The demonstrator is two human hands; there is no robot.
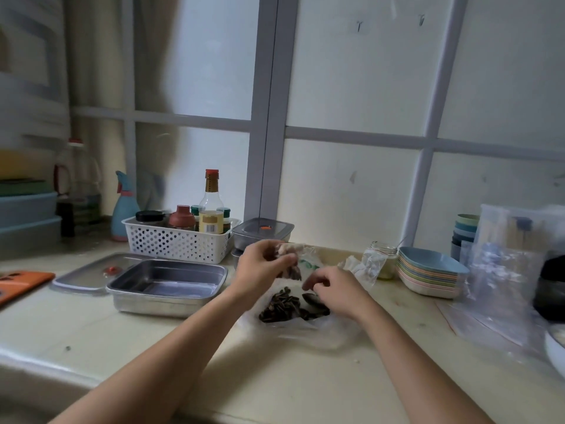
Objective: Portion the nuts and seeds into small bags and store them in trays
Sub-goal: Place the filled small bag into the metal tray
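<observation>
A pile of dark striped seeds (pixel 282 305) lies on a clear plastic bag (pixel 324 328) spread on the counter. Above the pile, my left hand (pixel 263 264) pinches a small clear bag (pixel 293 270) with a few seeds inside and its top bunched up. My right hand (pixel 331 286) hovers over the right side of the pile with curled fingers that seem to pinch seeds. An open steel tray (pixel 166 284) sits to the left, its lid (pixel 88 275) beside it.
A white basket of bottles (pixel 177 240) stands behind the tray, next to a lidded steel box (pixel 263 232). To the right are a glass jar (pixel 386 261), stacked coloured dishes (pixel 428 275) and loose clear bags (pixel 501 289). An orange item (pixel 21 283) lies far left.
</observation>
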